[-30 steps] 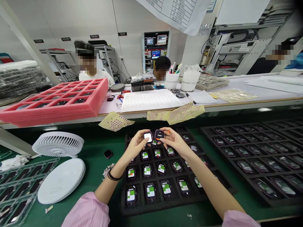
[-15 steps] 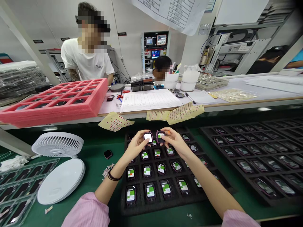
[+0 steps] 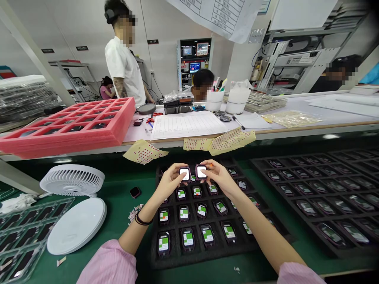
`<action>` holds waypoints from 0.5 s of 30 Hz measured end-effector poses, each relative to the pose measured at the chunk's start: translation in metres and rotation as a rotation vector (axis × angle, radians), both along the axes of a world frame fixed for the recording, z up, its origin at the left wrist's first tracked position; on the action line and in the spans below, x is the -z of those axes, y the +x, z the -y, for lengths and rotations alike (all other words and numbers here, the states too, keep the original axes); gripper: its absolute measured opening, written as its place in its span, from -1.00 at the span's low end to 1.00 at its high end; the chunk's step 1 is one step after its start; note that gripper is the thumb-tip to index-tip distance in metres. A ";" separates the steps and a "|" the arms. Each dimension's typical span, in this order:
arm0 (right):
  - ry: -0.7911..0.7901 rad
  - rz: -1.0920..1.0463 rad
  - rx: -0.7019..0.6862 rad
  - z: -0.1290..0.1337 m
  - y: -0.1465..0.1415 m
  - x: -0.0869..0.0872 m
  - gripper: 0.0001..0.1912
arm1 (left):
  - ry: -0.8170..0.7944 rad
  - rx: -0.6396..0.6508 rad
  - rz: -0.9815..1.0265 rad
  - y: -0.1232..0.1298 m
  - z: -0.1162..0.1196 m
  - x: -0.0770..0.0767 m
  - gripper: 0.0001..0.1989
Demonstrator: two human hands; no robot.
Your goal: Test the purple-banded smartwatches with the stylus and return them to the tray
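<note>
My left hand [image 3: 172, 180] grips a square smartwatch body [image 3: 184, 174], its thumb on the lit white screen. A second watch body [image 3: 201, 171] is pinched in my right hand [image 3: 218, 176], its screen also white and my thumb at its edge. The two watches are held side by side, a small gap apart, above the far part of a black foam tray [image 3: 192, 262]. In that tray's pockets lie several watches with green and white screens, such as one at the near left [image 3: 163, 243]. My forearms hide some pockets.
Left of the tray are a white fan [image 3: 72, 180], a dark watch [image 3: 135, 192] and clear trays [image 3: 26, 232]. Another black tray [image 3: 314, 197] lies right. A shelf holds a pink foam tray [image 3: 115, 134] and papers [image 3: 189, 125]. Several people are beyond.
The watch screen in my right hand has turned from a patterned display to plain white. Behind the shelf, the standing person in white has turned sideways and shifted right. Both hands stay nearly in place.
</note>
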State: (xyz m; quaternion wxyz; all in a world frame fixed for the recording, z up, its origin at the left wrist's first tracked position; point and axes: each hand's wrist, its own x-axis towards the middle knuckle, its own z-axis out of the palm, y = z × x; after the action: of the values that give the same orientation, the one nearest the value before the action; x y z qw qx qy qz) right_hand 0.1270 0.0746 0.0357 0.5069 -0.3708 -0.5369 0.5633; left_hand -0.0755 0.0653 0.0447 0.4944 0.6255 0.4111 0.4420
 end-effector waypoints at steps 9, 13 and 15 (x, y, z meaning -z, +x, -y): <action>-0.053 0.006 0.048 0.002 -0.001 -0.003 -0.71 | -0.044 -0.013 -0.033 0.002 0.003 -0.005 -0.67; -0.047 0.011 0.045 0.003 0.000 -0.004 -0.72 | -0.021 0.008 -0.051 0.001 0.002 -0.004 -0.68; -0.033 0.015 0.024 0.003 0.001 -0.004 -0.72 | -0.006 0.034 -0.051 0.000 0.002 -0.003 -0.69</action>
State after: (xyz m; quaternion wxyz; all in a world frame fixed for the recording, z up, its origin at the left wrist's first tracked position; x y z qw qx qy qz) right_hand 0.1277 0.0715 0.0397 0.5033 -0.3898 -0.5270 0.5631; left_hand -0.0753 0.0635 0.0478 0.4929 0.6421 0.4143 0.4161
